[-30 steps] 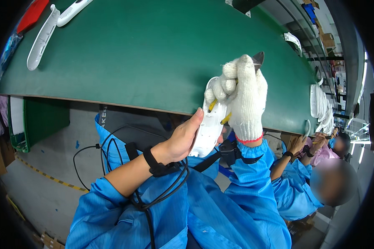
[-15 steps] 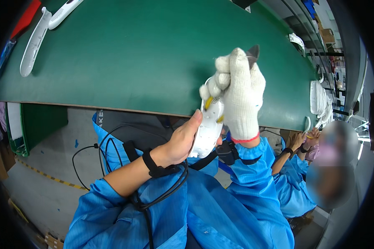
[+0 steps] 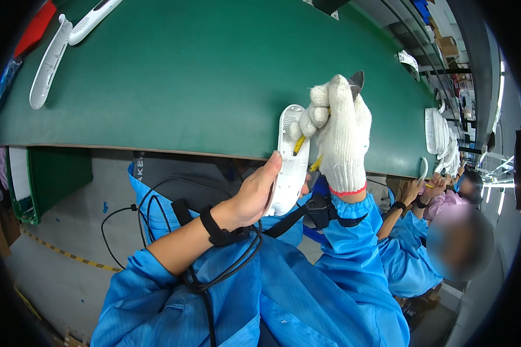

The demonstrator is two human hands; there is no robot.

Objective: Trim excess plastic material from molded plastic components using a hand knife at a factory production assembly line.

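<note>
My bare left hand grips a long white plastic shell by its near part, thumb along the left edge. A perforated grille shows at the shell's far end, which reaches over the table edge. My right hand, in a white knitted glove, is closed around a yellow-handled tool. Two yellow ends stick out below the glove and a dark grey pointed part shows above it; the glove hides the rest, so its exact kind is unclear. The gloved fingers are right beside the grille, and whether they touch the shell is unclear.
A green table spans the front. Another white shell and a white slotted part lie far left. Stacked white shells stand at the right, near a co-worker's hands. Black cables hang over my lap.
My right hand with the tool has shifted slightly right and nearer, uncovering the shell's grille end. My left hand still holds the shell in nearly the same place.
</note>
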